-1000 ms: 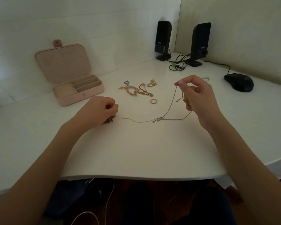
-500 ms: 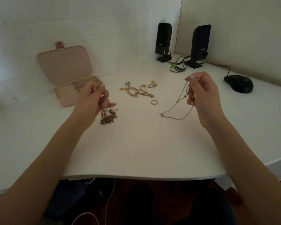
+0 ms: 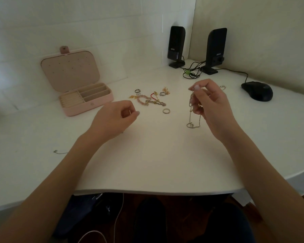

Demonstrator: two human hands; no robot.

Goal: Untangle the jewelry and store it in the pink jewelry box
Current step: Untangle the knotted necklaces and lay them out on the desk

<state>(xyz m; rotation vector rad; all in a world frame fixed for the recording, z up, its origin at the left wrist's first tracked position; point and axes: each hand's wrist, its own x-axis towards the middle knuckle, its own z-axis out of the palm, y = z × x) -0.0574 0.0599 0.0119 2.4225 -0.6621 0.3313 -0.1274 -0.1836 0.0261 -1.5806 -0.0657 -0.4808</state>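
The white worktop (image 3: 156, 155) carries everything, and the pink jewelry box (image 3: 85, 98) sits open toward its far left edge, lid tipped back against the wall, probably so its compartments are ready to take each piece once freed. The right hand (image 3: 212, 104) is raised over the right-centre of the worktop, its grip pinching a thin chain (image 3: 191, 111) between thumb and fingertips so the length hangs down and only its looped end rests on the surface; held this way, I judge, the strands fall apart and any knot shows. The left hand (image 3: 116, 118) hovers near the middle, fingers curled, and seems to pinch a fine strand, though that is too small to confirm. A cluster of rings and bracelets (image 3: 151, 99) waits toward the far edge, between box and chain.
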